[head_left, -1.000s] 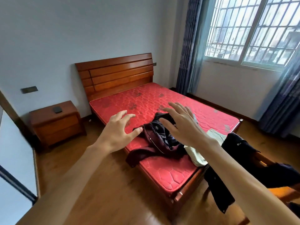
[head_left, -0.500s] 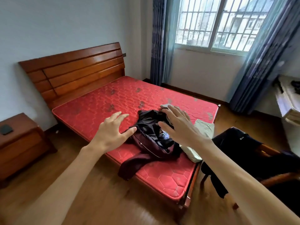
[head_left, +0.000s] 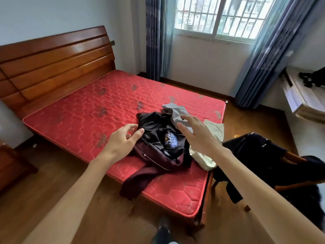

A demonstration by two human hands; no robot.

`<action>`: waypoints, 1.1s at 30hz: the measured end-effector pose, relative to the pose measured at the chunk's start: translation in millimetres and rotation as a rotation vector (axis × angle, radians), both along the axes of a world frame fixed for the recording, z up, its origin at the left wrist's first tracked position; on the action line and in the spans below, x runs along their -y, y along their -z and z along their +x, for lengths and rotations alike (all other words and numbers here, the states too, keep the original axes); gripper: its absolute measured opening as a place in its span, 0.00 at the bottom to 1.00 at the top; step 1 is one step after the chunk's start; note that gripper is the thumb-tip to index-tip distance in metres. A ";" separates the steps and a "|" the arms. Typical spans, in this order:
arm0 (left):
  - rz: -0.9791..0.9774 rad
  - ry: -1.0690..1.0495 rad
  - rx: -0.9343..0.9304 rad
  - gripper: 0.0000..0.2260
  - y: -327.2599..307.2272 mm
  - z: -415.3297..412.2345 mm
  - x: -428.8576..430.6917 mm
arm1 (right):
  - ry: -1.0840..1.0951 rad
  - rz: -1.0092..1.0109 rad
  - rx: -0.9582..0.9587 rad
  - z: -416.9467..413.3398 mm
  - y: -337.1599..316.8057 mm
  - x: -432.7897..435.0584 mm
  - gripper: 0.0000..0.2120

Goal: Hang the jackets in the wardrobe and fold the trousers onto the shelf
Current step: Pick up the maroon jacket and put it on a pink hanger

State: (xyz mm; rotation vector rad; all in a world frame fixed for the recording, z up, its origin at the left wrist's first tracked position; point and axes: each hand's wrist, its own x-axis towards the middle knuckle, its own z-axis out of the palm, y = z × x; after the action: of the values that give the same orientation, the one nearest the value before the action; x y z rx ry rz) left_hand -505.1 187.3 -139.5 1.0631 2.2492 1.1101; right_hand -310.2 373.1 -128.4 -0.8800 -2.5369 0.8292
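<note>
Seen from a person's head, two bare arms reach forward over a bed. The left hand (head_left: 121, 141) hangs with fingers loosely spread and slightly bent, holding nothing, just beside the near edge of a heap of clothes. The right hand (head_left: 198, 136) is also spread wide and holds nothing, palm down above the heap's right side.

The heap sits near the foot corner of a red mattress (head_left: 84, 117), quilted in a honeycomb stitch with a few dark stains. A dark maroon jacket (head_left: 154, 162) lies crumpled, its shiny black lining turned up and one limp sleeve trailing over the mattress edge. A soft grey garment (head_left: 174, 111) is bunched behind it, and pale cream trousers (head_left: 209, 155) lie folded loosely at its right.

The bed has a glossy wooden headboard (head_left: 56, 64) of curved horizontal slats. To the right, a wooden chair (head_left: 299, 184) is draped with black clothing (head_left: 255, 155). Blue curtains (head_left: 154, 37) frame a barred window (head_left: 216, 14). The floor is warm brown wood.
</note>
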 end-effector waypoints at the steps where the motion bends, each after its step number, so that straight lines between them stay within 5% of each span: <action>1: 0.000 0.001 0.013 0.21 2.1 -5.3 -10.8 | 0.016 -0.038 -0.015 -6.0 4.2 -8.7 0.24; 6: 0.134 -0.020 0.362 0.19 11.6 -31.8 -76.5 | 0.087 -0.379 -0.203 -37.8 23.0 -61.1 0.21; 13: 0.257 -0.123 0.783 0.20 12.5 -69.2 -179.5 | 0.120 -0.570 -0.314 -70.2 36.9 -146.8 0.22; 22: -0.010 -0.001 0.190 0.22 35.2 -90.7 -262.2 | 0.260 -0.486 -0.264 -81.0 53.9 -222.4 0.21; 33: -0.237 0.162 0.079 0.15 97.2 -92.4 -322.0 | 0.453 -0.457 -0.122 -61.1 137.0 -254.6 0.22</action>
State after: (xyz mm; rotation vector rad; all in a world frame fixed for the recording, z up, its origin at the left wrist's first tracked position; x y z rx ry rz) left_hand -597.5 509.3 -236.7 1.0613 2.1278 0.7837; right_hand -371.3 627.7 -265.4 -1.4223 -1.9489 1.2740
